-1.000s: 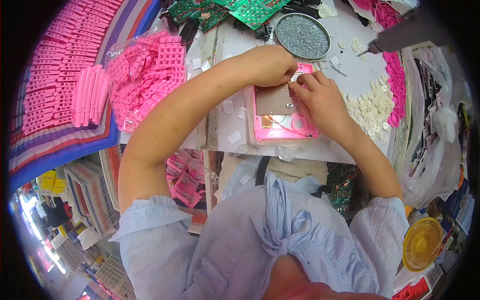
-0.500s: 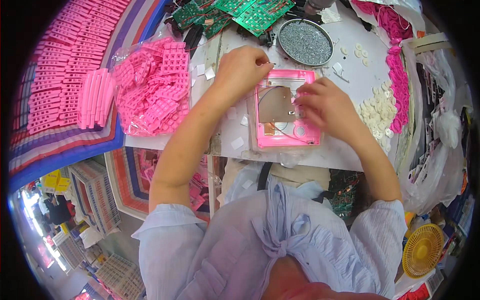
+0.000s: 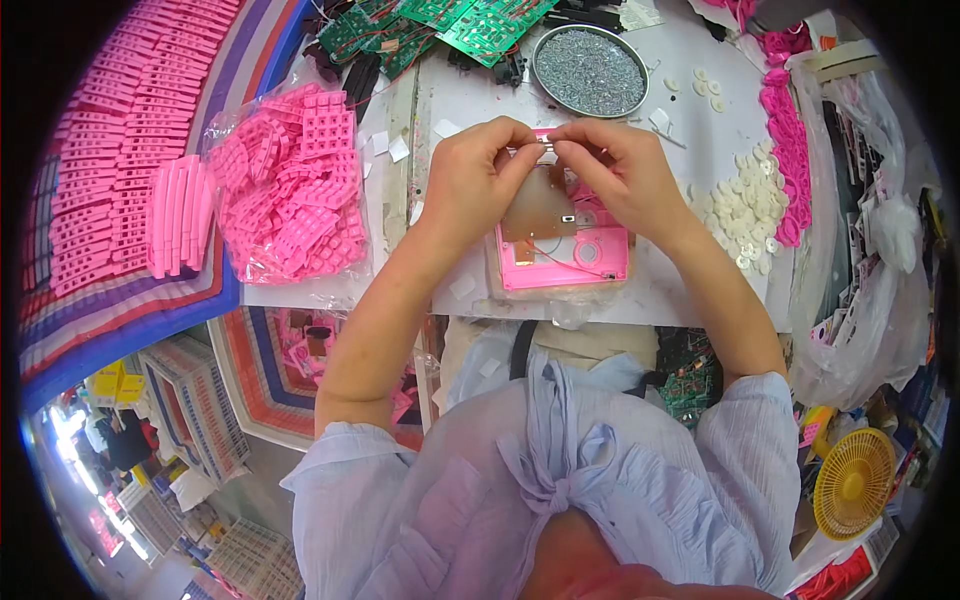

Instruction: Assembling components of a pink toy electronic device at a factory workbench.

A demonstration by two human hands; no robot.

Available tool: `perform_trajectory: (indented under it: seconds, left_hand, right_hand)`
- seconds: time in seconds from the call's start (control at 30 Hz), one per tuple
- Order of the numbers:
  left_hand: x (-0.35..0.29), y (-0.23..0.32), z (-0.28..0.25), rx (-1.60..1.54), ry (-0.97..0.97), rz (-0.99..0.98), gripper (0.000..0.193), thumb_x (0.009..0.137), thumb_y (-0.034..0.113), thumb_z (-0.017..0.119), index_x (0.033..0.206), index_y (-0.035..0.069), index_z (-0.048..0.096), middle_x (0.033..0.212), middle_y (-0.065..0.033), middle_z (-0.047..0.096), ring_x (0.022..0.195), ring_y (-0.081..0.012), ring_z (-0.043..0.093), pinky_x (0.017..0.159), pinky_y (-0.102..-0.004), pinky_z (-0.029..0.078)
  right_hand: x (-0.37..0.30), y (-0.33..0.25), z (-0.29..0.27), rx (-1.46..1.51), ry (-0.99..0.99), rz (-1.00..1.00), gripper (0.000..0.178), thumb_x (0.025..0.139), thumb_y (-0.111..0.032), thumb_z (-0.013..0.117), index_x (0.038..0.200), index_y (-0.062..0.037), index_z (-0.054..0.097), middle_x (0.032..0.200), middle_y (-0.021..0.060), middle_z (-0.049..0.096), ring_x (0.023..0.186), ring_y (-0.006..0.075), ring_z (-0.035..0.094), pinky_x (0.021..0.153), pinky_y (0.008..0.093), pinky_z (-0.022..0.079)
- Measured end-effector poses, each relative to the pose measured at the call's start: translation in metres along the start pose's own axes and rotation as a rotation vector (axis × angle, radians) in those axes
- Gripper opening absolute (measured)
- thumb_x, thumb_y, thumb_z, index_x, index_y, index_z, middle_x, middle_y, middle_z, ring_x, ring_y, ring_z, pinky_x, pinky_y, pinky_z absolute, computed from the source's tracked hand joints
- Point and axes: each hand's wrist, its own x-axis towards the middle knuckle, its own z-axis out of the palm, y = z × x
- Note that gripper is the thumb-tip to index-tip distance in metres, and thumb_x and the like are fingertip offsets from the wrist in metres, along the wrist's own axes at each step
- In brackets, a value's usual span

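A pink plastic housing (image 3: 512, 273) lies on the worktable in front of me, with a brownish flat board (image 3: 540, 218) and thin wires inside it. Over its far edge my left hand (image 3: 478, 178) and my right hand (image 3: 628, 182) come together, fingertips almost meeting. Both pinch at something small and thin with a light glint, too small to name. My fingers hide most of the housing's far end. Just beyond my hands stands a round pan (image 3: 590, 72) full of small metal pieces that look like screws.
A clear bag of pink keypad-like parts (image 3: 290, 195) lies at left, beside stacked pink strips (image 3: 180, 215). Green circuit boards (image 3: 490, 28) are piled at the back. White discs (image 3: 748, 210) and magenta bundles (image 3: 782, 140) line the right side. Small white squares (image 3: 399, 149) are scattered about.
My right hand has left the housing's right side and moved up and left to join my left hand at the far edge. The view has shifted slightly.
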Motion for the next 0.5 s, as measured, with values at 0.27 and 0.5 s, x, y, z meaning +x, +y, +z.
perform_trajectory:
  seconds: [0.27,0.5]
  left_hand:
    - [-0.008,-0.003,0.002,0.023,0.008,0.124,0.010,0.085,0.006,0.072,0.095,0.003,0.069,0.085,-0.0104,0.069,0.070,-0.0229,0.066,0.062,-0.0328,0.052]
    - [-0.006,-0.006,0.003,0.022,-0.007,0.243,0.010,0.084,0.005,0.073,0.093,0.003,0.068,0.087,-0.0107,0.069,0.076,-0.0275,0.067,0.069,-0.0347,0.053]
  right_hand:
    - [-0.018,-0.003,-0.011,-0.003,-0.115,0.062,0.034,0.096,-0.021,0.060,0.124,-0.0019,0.067,0.078,0.0129,0.070,0.066,0.0186,0.066,0.064,0.0312,0.053]
    - [-0.005,-0.012,-0.026,-0.077,-0.331,0.079,0.036,0.100,-0.018,0.059,0.133,-0.0065,0.064,0.085,0.0058,0.070,0.076,0.0107,0.063,0.070,0.0275,0.051]
